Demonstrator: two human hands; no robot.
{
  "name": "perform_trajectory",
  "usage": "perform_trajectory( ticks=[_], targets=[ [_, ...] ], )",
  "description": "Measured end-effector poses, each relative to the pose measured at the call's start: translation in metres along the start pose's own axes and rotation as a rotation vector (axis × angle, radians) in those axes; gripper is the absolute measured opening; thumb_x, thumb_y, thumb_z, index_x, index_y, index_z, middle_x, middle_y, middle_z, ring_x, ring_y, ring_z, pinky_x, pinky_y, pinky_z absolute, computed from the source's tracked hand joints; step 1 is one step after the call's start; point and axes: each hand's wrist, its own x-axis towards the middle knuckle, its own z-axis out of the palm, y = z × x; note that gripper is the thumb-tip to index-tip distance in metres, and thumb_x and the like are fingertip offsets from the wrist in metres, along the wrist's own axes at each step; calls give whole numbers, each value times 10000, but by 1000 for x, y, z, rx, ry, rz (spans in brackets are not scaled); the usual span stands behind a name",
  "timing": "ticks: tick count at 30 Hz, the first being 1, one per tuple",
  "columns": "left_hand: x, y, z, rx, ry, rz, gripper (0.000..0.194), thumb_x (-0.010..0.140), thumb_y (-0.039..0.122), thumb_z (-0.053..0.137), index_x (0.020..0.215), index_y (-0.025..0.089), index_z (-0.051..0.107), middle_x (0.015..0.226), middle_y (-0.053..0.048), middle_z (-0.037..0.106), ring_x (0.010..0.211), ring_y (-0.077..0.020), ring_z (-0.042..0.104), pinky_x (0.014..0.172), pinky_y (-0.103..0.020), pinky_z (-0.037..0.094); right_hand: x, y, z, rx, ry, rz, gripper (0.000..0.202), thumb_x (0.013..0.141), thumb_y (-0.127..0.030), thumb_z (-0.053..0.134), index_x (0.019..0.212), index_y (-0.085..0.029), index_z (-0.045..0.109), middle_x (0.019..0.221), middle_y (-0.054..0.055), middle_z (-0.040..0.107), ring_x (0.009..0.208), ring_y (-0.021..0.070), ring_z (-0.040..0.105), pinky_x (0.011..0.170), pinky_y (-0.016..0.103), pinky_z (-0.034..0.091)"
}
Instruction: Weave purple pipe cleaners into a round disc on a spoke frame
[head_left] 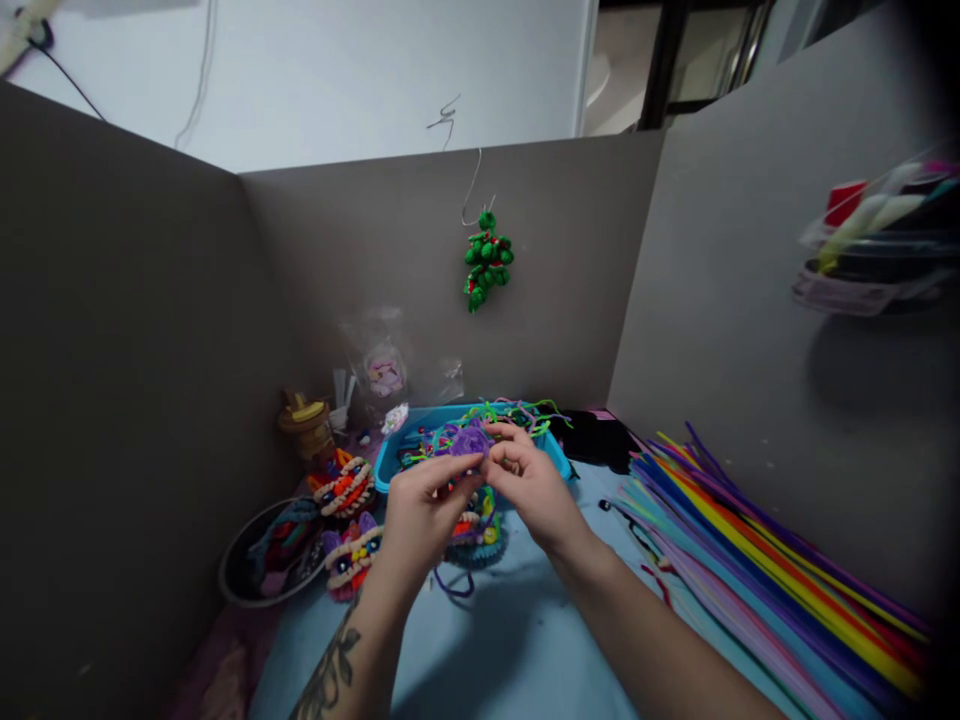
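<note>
A purple pipe cleaner coil (470,440) is held up between my two hands, in front of the blue tray. My left hand (429,492) is closed in a pinch at its lower edge. My right hand (526,474) pinches its right side, with thumb and fingertips close to those of the left. Just below and behind the hands stands a colorful pipe cleaner figure (480,548), partly covered by them. A loose purple pipe cleaner piece (454,588) lies on the table under the hands.
A blue tray (384,470) holds tangled pipe cleaner scraps. Pipe cleaner figures (352,560) and a dark bowl (232,590) stand left. Long colored pipe cleaners (780,570) lie right. A green ornament (487,262) hangs on the grey back panel (360,240).
</note>
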Motion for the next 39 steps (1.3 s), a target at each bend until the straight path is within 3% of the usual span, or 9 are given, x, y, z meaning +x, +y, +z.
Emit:
perform_trajectory(
  ticks=[7,18,25,27,30,32,34,36,39],
  targets=[
    [1,0,-5,-27,98,-214,210,635,240,753,843,219,774,562,-3,643,439,-104,442,435,-219,340,1,-7,-6,-136,-116,-95,49,754,-227,600,707,-215,607,1199,69,488,1219,237,428,1037,413,302],
    [3,-2,-11,-22,65,-248,244,647,281,751,878,204,769,532,7,589,472,-102,437,455,-214,338,1,-7,-8,-218,-62,-159,98,791,-224,578,704,-214,621,1129,67,514,1155,227,481,1016,400,329],
    [4,1,-9,-56,102,-263,190,623,262,753,793,182,774,485,14,573,438,-93,426,431,-203,327,1,-7,-8,-222,-44,-165,90,766,-230,602,694,-225,655,1140,54,518,1137,224,490,1013,400,340],
    [4,0,-10,-51,123,-263,196,622,264,751,799,182,773,531,0,614,466,-104,468,449,-206,363,0,-8,-8,-232,-42,-182,57,745,-209,615,755,-233,665,1137,54,523,1137,223,494,1001,395,355],
    [5,-1,-19,-12,192,-244,230,628,280,751,836,185,770,567,-9,635,500,-115,501,467,-210,390,5,-4,-14,-263,-23,-219,207,728,-209,625,929,-250,655,1149,60,541,1136,231,501,930,376,415],
    [6,1,-28,24,244,-233,250,626,296,757,846,179,768,551,0,616,488,-107,483,457,-206,375,18,6,-27,-341,57,-160,271,761,-253,603,1031,-247,621,1164,59,563,1106,225,527,869,344,454],
    [6,4,-36,47,282,-231,282,632,314,757,877,173,761,522,17,583,462,-92,450,434,-199,347,39,23,-49,-561,311,72,316,800,-267,578,1115,-241,577,1133,36,599,1055,187,561,884,296,456],
    [4,9,-42,57,312,-227,294,640,327,753,891,175,757,506,28,556,451,-85,426,417,-196,329,63,44,-75,-677,491,218,362,842,-185,514,1203,-147,516,1240,121,532,1154,205,497,980,321,393],
    [1,18,-45,64,328,-198,268,654,331,743,882,192,759,490,35,534,450,-85,415,413,-198,337,94,80,-110,-807,613,437,380,851,-181,555,1215,-87,509,1300,199,467,1218,270,436,1020,407,358]
  ],
)
